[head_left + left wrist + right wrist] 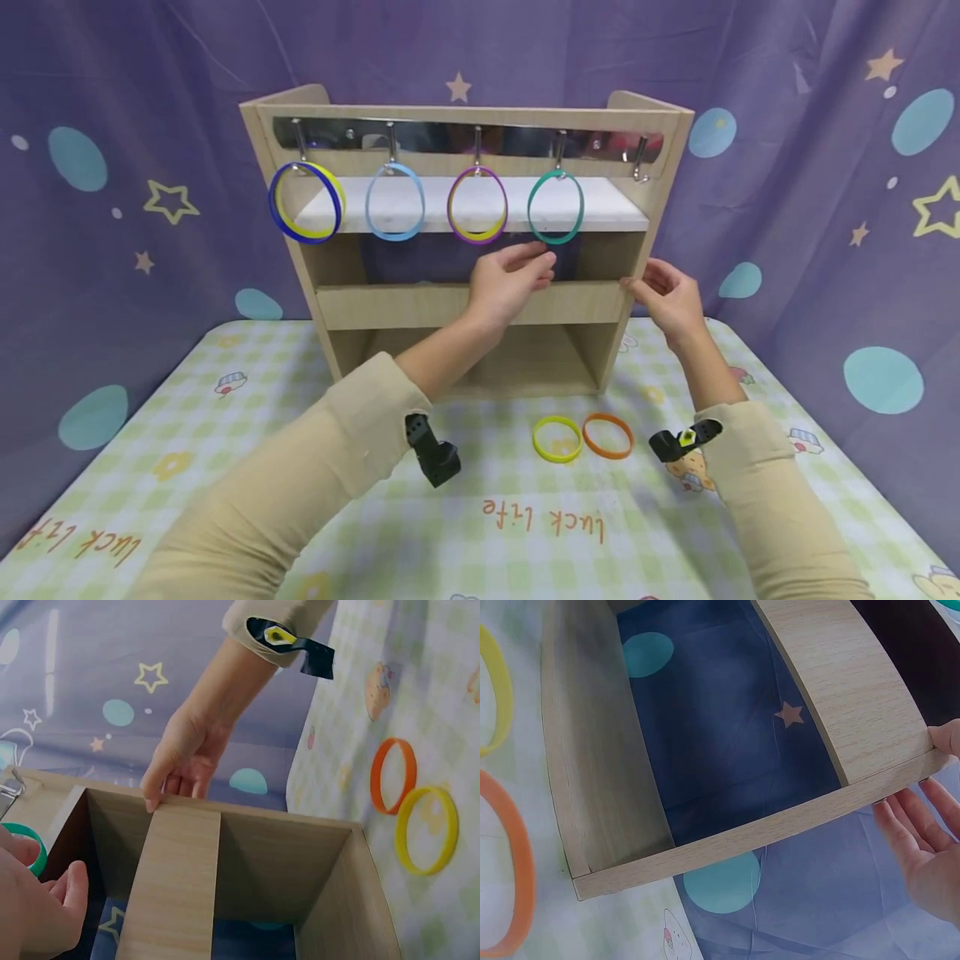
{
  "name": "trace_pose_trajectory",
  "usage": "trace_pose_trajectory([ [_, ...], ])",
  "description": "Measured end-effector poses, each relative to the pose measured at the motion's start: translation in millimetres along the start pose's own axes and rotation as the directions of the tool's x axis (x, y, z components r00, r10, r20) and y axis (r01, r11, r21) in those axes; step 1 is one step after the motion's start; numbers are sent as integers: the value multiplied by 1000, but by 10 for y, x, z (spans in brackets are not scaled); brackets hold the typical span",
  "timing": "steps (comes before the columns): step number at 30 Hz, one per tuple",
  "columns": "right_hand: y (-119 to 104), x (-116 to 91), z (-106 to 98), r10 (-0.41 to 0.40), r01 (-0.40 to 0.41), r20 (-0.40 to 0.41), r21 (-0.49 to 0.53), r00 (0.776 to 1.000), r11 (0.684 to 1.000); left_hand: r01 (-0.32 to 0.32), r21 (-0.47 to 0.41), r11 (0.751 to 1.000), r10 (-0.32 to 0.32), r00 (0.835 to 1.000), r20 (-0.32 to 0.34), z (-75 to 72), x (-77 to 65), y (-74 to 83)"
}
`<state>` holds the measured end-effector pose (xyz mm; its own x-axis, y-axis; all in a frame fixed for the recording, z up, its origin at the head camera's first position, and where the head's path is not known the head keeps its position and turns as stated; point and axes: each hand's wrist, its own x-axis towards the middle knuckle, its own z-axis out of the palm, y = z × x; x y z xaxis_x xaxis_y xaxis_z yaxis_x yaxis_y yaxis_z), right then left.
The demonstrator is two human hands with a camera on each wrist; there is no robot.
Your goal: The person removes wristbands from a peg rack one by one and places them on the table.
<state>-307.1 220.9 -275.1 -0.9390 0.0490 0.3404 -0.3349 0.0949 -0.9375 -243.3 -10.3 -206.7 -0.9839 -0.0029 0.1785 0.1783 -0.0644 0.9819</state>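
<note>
A green silicone wristband (530, 208) hangs from the fourth hook of a wooden shelf unit (390, 308). My left hand (506, 283) is just below it, fingers loosely extended and holding nothing; whether a fingertip touches the band I cannot tell. My right hand (671, 300) pinches the front edge of the unit's right side panel (780, 829), thumb at the front and fingers outside. On the other hooks hang a dark blue band (276, 208) with a yellow one, a light blue band (367, 204), and a purple band (450, 208) with a yellow one. The far-right hook (640, 158) carries no band.
A yellow wristband (536, 437) and an orange wristband (609, 455) lie side by side on the checked tablecloth (480, 475), in front of the unit. Behind stands a purple curtain (187, 83). The unit has a white upper shelf (607, 208) and a wooden crossbar (176, 877).
</note>
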Motion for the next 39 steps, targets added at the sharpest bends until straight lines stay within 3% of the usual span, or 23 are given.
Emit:
trace_pose_trajectory([
  [6,12,9,-9,-16,16,-5,3,1000,1000,-2,-149,989,-5,999,-48,95,55,24],
  [12,6,24,-10,-26,26,-10,29,1000,999,-43,-251,967,20,995,-95,148,44,28],
  [22,45,8,22,-30,30,-3,36,1000,999,-89,-281,956,52,989,-137,154,-17,33],
  [39,37,11,8,-31,31,-16,4,999,1000,-116,-330,937,76,988,-132,206,-117,125],
])
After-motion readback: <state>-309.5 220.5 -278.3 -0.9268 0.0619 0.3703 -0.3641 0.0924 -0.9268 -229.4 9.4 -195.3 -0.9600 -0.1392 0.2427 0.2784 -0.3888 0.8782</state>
